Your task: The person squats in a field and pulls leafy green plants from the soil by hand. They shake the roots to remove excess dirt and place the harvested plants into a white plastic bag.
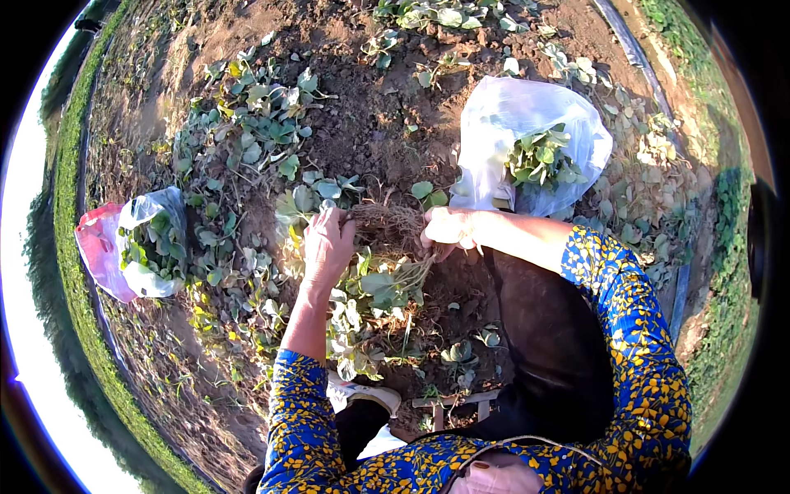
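Observation:
Low leafy plants with bare roots, resembling strawberry plants, are between my two hands. My right hand (449,228) grips a bunch of stems (416,272) at the crowns; its leaves (378,285) hang down to the left. A tangled brown root clump (389,223) stretches across from there to my left hand (328,242). The left fingers are curled in at the clump's left end, and the fingertips are partly hidden. Green leaves (327,187) lie just beyond that hand.
A translucent plastic bag (494,117) holding leafy plants (543,154) stands beside my right knee. Further left, a pink-and-clear bag (102,247) holds more greens. Below me are a wooden stool (438,417) and my white shoe (370,393). Plants (271,123) grow in the soil ahead.

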Motion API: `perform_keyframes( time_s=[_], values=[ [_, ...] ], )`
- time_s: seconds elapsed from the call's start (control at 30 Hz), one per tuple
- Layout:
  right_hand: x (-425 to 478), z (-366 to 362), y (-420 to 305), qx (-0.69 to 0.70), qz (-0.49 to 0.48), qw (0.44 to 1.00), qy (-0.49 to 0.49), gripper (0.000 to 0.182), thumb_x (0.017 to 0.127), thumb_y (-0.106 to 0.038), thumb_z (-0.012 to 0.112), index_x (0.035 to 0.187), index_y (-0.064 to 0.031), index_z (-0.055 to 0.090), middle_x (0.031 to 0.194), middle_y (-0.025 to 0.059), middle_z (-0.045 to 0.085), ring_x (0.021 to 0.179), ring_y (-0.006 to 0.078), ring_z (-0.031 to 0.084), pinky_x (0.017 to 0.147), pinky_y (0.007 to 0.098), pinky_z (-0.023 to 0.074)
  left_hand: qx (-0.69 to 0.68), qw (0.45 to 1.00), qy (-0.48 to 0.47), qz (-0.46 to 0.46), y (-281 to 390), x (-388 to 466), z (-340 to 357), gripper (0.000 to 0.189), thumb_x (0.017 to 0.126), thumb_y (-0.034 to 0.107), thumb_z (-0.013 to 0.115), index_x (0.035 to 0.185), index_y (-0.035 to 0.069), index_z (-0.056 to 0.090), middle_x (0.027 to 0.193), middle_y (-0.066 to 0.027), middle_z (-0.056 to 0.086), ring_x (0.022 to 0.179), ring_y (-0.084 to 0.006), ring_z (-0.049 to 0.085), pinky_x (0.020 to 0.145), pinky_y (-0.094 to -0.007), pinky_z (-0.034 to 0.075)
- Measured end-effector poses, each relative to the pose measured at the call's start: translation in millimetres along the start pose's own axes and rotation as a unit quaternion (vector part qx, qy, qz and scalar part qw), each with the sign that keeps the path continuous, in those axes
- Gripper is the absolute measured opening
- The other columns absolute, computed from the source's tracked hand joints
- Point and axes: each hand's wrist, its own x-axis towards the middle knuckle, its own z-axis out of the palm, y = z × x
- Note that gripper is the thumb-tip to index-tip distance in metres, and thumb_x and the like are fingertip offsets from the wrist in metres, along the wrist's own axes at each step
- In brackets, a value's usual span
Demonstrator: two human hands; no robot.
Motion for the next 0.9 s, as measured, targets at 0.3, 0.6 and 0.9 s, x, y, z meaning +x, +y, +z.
perform_keyframes(
  time_s=[0.3, 0.6, 0.9],
  values=[
    [-24, 24, -31, -0.094, -0.005, 0.992, 0.079, 0.059, 0.074, -0.017, 0.072, 0.118, 0.0087, 0.043, 0.086, 0.0102, 0.058, 0.075, 0.0174, 0.059, 0.059, 0.0341, 0.0545, 0.226, 0.960, -0.168, 0.016, 34, -28, 11, 0.040, 0.074, 0.037, 0.069, 0.094, 0.002, 0.064, 0.104, -0.0148, 0.058, 0.105, -0.0310, 0.048, 0.092, -0.0458, 0.034],
    [-3, 22, -18, -0.065, -0.088, 0.994, -0.004, 0.054, 0.079, -0.010, 0.070, 0.124, 0.0034, 0.043, 0.112, 0.0105, 0.057, 0.099, 0.0169, 0.057, 0.082, 0.0314, 0.0500, 0.119, 0.985, 0.095, 0.082, 33, -59, 23, 0.026, 0.071, 0.016, 0.063, 0.094, 0.006, 0.057, 0.090, -0.0101, 0.055, 0.095, -0.0288, 0.051, 0.094, -0.0472, 0.033],
    [-12, 22, -15, -0.147, -0.104, 0.980, 0.082, 0.076, 0.071, -0.027, 0.073, 0.132, 0.0050, 0.041, 0.119, 0.0178, 0.056, 0.104, 0.0209, 0.054, 0.088, 0.0310, 0.0438, -0.013, 0.989, 0.042, 0.141, 68, -75, 15, 0.031, 0.080, 0.016, 0.065, 0.106, 0.001, 0.057, 0.099, -0.0137, 0.058, 0.097, -0.0302, 0.055, 0.088, -0.0415, 0.043]
  ],
)
